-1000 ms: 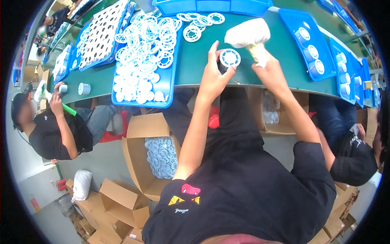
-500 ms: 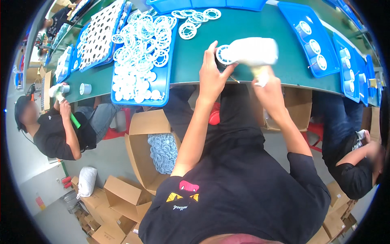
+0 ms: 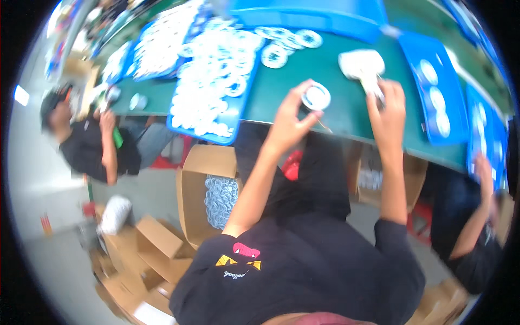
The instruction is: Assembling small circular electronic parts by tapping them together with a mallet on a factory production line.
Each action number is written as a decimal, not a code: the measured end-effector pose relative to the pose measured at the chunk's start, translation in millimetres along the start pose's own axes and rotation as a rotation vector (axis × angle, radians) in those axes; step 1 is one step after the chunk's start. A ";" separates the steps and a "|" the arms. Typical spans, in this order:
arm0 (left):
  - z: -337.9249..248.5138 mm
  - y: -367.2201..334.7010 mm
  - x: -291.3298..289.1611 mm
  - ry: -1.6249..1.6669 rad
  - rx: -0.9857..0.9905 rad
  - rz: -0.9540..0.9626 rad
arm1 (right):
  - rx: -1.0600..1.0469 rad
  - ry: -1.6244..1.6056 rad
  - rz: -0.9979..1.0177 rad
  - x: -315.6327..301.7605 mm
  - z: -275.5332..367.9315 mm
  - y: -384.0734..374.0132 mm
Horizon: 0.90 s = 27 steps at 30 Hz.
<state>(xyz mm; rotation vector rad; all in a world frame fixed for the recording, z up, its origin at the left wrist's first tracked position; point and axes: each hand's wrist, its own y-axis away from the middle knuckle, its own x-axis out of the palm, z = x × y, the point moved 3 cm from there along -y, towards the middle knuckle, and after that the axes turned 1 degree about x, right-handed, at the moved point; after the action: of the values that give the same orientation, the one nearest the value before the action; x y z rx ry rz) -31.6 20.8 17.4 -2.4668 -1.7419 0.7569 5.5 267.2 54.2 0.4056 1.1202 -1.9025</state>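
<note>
White plastic ring disc (image 3: pixel 316 97) sits pinched in the left hand (image 3: pixel 288 122) at the green bench's (image 3: pixel 303 70) near edge; the right hand (image 3: pixel 385 105) grips a white cloth (image 3: pixel 362 65). A loosened pinch could drop the disc off the edge.

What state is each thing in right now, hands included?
Left hand: grip shut on round white disc, raised above the table edge.
Right hand: grip shut on white cloth.
Blue tray: full of white rings.
Cardboard box: open, holding rings.
</note>
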 end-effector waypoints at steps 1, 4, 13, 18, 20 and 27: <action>8.3 2.3 3.6 -0.017 0.004 -0.016 | 0.064 -0.119 0.009 0.4 7.9 11.9; 3.6 -1.2 18.7 -0.060 0.064 -0.013 | 0.114 -0.111 0.122 -14.6 26.6 33.3; -7.9 6.1 16.8 -0.082 -0.034 -0.141 | -0.010 -0.145 0.203 28.3 46.1 75.2; -14.0 -0.1 21.2 -0.143 -0.038 -0.172 | -0.024 -0.150 0.188 30.7 41.9 69.6; -12.4 1.5 21.1 -0.147 -0.043 -0.165 | -0.064 -0.151 0.198 30.8 39.7 72.8; -13.5 7.6 19.7 -0.193 0.032 -0.131 | -0.071 -0.163 0.198 25.6 36.9 81.9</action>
<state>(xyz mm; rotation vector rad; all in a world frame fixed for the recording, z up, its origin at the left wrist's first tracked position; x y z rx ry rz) -14.5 38.8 19.7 -2.2991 -1.9137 1.0313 62.4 205.4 13.2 0.3038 0.9983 -1.6863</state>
